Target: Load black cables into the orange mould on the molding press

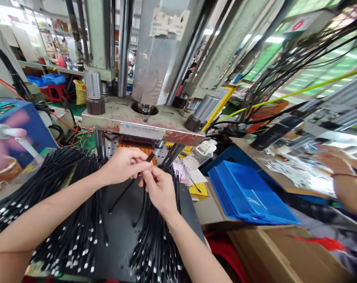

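Note:
My left hand (pixel 126 165) and my right hand (pixel 160 186) meet over the dark work surface (pixel 116 236), in front of the press. Both pinch a thin black cable (pixel 123 198), whose flat black end sticks up between the fingers. Another strand hangs down below my right hand. To the left of my hands a large pile of black cables (pixel 74 220) with silvery ends spreads over the surface. A second bundle of black cables (pixel 157 243) lies beneath my right hand and forearm.
The press (pixel 143 118) stands directly ahead. On the right are blue trays (pixel 252 192), a cardboard box (pixel 272 251) and another person's hand (pixel 332 159) over white cables (pixel 293 173). A pink fan (pixel 7 131) is at the far left.

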`<state>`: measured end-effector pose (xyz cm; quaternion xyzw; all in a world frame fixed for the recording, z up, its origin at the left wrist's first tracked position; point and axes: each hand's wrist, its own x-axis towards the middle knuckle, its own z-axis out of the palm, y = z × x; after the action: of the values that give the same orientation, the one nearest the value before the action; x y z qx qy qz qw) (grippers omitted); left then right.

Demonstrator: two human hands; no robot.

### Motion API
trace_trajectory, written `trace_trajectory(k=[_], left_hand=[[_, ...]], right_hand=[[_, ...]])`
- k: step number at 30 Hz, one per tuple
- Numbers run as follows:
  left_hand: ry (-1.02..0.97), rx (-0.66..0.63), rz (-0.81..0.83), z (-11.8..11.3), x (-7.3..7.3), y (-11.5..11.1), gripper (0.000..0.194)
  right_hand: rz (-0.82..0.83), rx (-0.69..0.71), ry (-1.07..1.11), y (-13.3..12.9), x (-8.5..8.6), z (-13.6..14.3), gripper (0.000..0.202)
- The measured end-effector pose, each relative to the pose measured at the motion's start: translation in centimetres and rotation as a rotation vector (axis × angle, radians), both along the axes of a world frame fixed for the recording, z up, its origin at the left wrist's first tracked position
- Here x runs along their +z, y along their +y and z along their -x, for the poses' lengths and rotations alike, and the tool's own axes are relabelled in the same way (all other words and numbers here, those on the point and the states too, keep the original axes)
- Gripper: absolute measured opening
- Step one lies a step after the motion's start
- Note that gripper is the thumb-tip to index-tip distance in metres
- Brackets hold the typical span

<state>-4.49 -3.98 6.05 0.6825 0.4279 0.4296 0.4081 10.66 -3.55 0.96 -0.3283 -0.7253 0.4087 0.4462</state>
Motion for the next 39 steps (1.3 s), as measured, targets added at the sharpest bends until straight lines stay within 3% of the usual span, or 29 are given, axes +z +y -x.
trace_trajectory(k=[4,9,11,13,16,18,19,22,25,27,32,36,39], left_hand=[[-0.042,0.086,-0.063,0.6,0.4,0.6,0.019],[0.096,0.355,-0.566,1.8,2.1,2.1,0.017],[0.185,0.341,-0.714,2.1,3.1,2.6,0.017],[0.257,0.236,-0.809,2.3,3.5,2.9,0.015],[0.239,0.208,-0.808,3.1,1.3,3.5,0.016],[0.247,0.325,-0.704,4.1,-1.8,4.1,0.026],[0.343,0.336,-0.644,4.8,-3.6,4.4,0.025],[0.805,0.122,-0.638,6.7,-8.5,4.9,0.018],[1.060,-0.012,-0.739,7.7,-10.8,4.3,0.032],[1.128,-0.006,-0.746,7.7,-11.0,3.7,0.039],[1.163,-0.041,-0.655,7.0,-9.3,3.5,0.055],[1.165,0.010,-0.482,6.8,-8.8,6.1,0.057],[1.197,0.036,-0.319,7.0,-8.8,8.7,0.055]], right_hand=[[-0.070,0.079,-0.116,-0.2,-1.5,0.7,0.023],[-0.105,0.126,-0.291,1.5,-4.4,2.0,0.010],[-0.137,0.076,-0.307,3.8,-4.9,2.7,0.010],[-0.160,-0.008,-0.282,6.8,-4.8,3.6,0.011],[-0.141,-0.115,-0.241,10.8,-4.5,4.7,0.013],[-0.112,-0.131,-0.244,12.7,-4.5,5.4,0.013],[-0.101,-0.125,-0.256,13.3,-4.5,5.6,0.013],[-0.098,-0.118,-0.317,14.0,-4.7,5.8,0.012],[-0.113,-0.076,-0.379,14.0,-4.9,5.6,0.012],[-0.143,-0.058,-0.413,14.0,-5.0,5.4,0.014],[-0.185,-0.116,-0.523,15.1,-5.1,6.1,0.019],[-0.248,-0.274,-0.622,16.2,-4.9,6.8,0.018],[-0.275,-0.361,-0.688,15.5,-5.1,6.4,0.019]])
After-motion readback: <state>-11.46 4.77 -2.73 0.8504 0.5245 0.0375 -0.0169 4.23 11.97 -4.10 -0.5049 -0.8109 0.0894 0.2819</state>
